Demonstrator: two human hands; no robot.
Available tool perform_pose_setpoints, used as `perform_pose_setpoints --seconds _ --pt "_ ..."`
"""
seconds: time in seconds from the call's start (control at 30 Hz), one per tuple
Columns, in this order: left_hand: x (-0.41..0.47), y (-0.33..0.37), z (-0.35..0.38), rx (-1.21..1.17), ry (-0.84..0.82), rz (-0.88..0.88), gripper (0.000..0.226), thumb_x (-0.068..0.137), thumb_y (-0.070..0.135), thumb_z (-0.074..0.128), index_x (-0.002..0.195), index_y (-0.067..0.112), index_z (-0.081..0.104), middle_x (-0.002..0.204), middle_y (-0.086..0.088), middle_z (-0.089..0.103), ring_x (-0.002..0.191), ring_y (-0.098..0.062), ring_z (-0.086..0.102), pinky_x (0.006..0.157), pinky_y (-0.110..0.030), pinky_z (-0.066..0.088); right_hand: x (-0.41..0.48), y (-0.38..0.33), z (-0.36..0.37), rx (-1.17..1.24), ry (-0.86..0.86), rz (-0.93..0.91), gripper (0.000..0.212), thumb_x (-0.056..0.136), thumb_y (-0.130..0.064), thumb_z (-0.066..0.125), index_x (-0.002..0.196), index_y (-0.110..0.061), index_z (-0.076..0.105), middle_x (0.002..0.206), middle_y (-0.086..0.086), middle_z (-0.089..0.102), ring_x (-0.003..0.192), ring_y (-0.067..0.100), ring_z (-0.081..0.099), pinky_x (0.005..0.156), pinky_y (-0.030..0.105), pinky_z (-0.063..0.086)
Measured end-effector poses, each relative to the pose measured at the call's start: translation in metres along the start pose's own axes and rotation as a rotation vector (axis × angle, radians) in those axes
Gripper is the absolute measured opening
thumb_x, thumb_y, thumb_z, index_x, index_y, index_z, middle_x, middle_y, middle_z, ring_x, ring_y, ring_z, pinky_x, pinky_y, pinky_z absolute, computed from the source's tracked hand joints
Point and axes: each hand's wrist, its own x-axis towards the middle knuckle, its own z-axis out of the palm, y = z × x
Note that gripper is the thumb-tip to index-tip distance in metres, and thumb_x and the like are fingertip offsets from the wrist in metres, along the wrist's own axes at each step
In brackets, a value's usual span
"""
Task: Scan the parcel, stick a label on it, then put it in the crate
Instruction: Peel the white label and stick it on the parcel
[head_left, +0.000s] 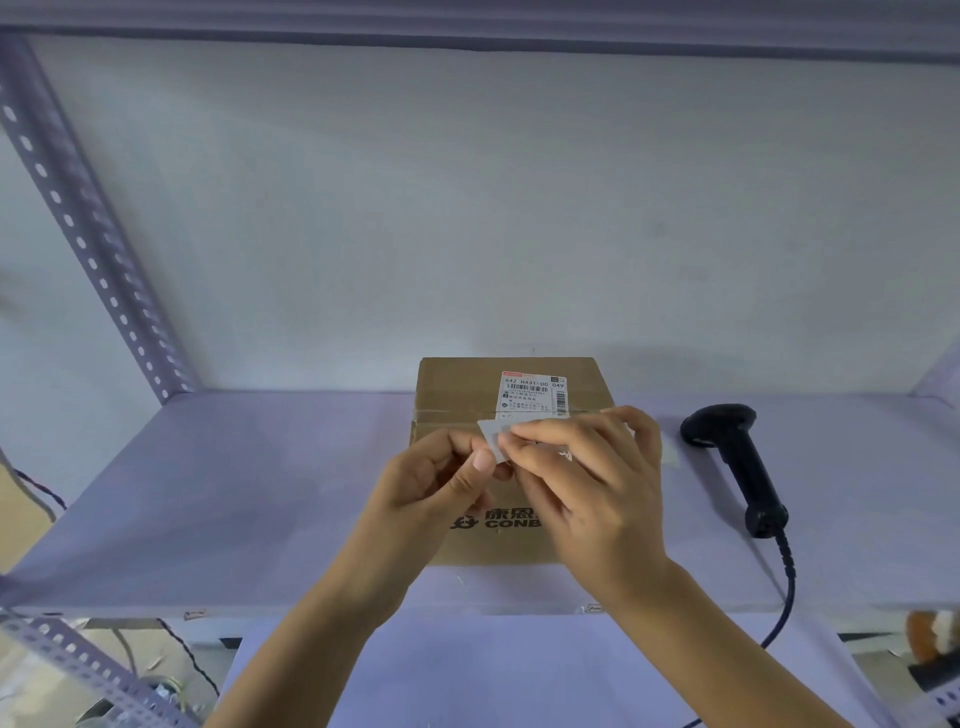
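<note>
The parcel (511, 457), a brown cardboard box sealed with tape across its top, sits on the white shelf (208, 493) near the shelf's middle. A printed shipping label (534, 393) with barcodes is stuck on the far right part of the box top. Black printed lettering shows on the near face of the box, partly hidden by the hands. The box is closed; its contents cannot be seen.

Both hands are held over the near part of the box top. The left hand (441, 475) pinches the lower left edge of a small white label (493, 434) between thumb and fingers. The right hand (587, 467) grips the same label from the right with its fingertips. Whether the label touches the box cannot be determined.

A black handheld scanner (737, 457) lies on the shelf to the right of the parcel, apart from it, with its coiled cable (787, 577) running off the near shelf edge. A perforated metal upright (88, 223) stands at the left.
</note>
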Motion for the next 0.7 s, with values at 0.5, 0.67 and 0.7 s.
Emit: perform_pose_setpoints --seconds 0.5,0.67,0.7 --pt "0.0059 -0.0072 -0.0046 -0.060 0.024 -0.016 0.012 0.081 0.018 0.060 0.085 0.007 0.063 0.072 0.007 0.069 0.059 -0.008 0.055 0.062 -0.017 0.049 0.0016 -0.0021 0.0034 -0.008 0.012 0.001 0.009 0.084 -0.012 0.072 0.085 -0.018 0.078 0.090 -0.009 0.074 0.075 0.017 0.063 0.080 0.041 0.041" --pt "0.0061 -0.0059 -0.0053 -0.062 0.005 -0.012 0.012 0.082 0.019 0.059 0.086 0.010 0.065 0.075 0.006 0.069 0.061 -0.008 0.055 0.063 -0.016 0.049 0.0027 -0.0016 0.0028 -0.011 0.013 0.006 0.010 0.084 -0.011 0.071 0.085 -0.018 0.079 0.091 -0.008 0.074 0.075 0.018 0.065 0.082 0.040 0.040" --pt "0.0061 -0.0057 -0.0054 -0.068 0.002 -0.014 0.012 0.082 0.019 0.059 0.086 0.010 0.066 0.076 0.006 0.069 0.061 -0.008 0.056 0.063 -0.016 0.049 0.0030 -0.0012 0.0029 -0.009 0.013 0.006 0.010 0.084 -0.011 0.072 0.085 -0.017 0.079 0.091 -0.008 0.074 0.075 0.019 0.066 0.083 0.039 0.040"
